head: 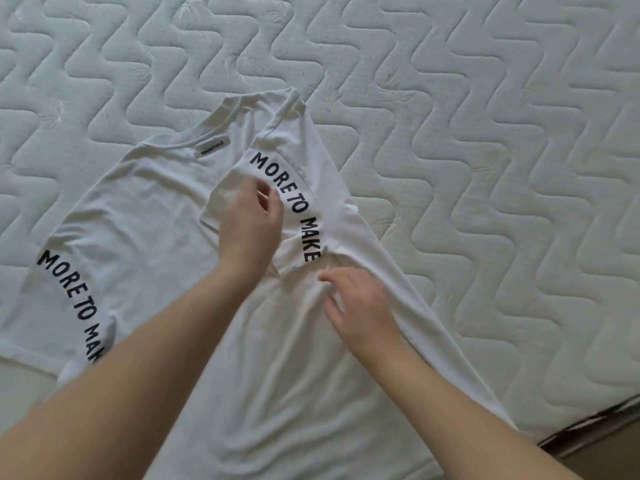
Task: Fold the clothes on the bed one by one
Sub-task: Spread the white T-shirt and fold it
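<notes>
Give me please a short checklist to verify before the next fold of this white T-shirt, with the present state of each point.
1. T-shirt lies on the mattress: ok.
2. Right sleeve is folded over the body: ok.
3. Left sleeve is folded in: not ok, it lies spread out.
4. Body cloth is smooth: not ok, wrinkles near the right hand.
5. Left hand grips the folded sleeve: cannot tell.
6. Hem is aligned: cannot tell, out of view.
</notes>
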Action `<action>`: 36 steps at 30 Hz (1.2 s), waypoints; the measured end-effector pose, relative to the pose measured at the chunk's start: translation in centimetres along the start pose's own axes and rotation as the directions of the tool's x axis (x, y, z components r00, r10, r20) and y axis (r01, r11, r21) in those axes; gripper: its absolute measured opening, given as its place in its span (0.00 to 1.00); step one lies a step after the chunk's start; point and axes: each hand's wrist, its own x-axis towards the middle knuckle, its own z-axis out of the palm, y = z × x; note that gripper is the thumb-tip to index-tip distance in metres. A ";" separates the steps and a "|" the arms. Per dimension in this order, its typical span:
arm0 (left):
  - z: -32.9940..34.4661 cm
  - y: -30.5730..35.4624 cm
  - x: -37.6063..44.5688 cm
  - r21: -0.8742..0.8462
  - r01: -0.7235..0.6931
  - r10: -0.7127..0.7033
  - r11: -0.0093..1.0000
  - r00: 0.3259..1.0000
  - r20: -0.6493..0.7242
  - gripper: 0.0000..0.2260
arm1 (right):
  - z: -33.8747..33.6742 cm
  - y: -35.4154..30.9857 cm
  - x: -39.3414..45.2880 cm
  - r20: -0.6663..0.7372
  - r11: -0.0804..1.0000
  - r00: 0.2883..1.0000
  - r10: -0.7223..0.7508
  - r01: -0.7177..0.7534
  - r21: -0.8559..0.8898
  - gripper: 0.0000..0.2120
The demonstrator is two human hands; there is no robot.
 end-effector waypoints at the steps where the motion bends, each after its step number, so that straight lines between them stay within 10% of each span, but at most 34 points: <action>1: 1.0 0.6 -1.6 -0.005 0.048 -0.047 0.999 0.996 0.073 0.13 | -0.6 0.9 -1.1 -0.038 0.996 0.998 0.044 -0.047 -0.072 0.14; 6: 6.0 2.0 -8.4 -0.222 0.610 -0.441 0.761 0.737 0.512 0.15 | -3.0 5.3 -7.6 -0.059 0.878 0.983 0.171 -0.180 -0.444 0.16; 11: 8.2 3.3 -10.8 -0.369 0.759 -0.442 0.536 0.625 0.643 0.06 | -4.3 7.4 -11.9 -0.008 0.775 0.976 0.216 -0.176 -0.607 0.18; 23: 9.8 3.8 -14.3 -0.511 0.680 -0.541 0.526 0.731 0.416 0.06 | -7.3 7.0 -15.0 -0.021 0.868 1.000 -0.006 -0.005 -0.497 0.07; 28: 10.1 3.6 -17.5 -0.353 0.733 -0.441 0.581 0.648 0.621 0.13 | -5.3 4.8 -17.0 0.047 0.893 0.999 -0.022 0.041 -0.448 0.20; 36: 9.1 0.5 -20.2 -0.400 0.662 -0.419 0.634 0.729 0.542 0.14 | -4.3 4.8 -22.4 0.112 0.822 0.939 0.325 -0.222 -0.525 0.46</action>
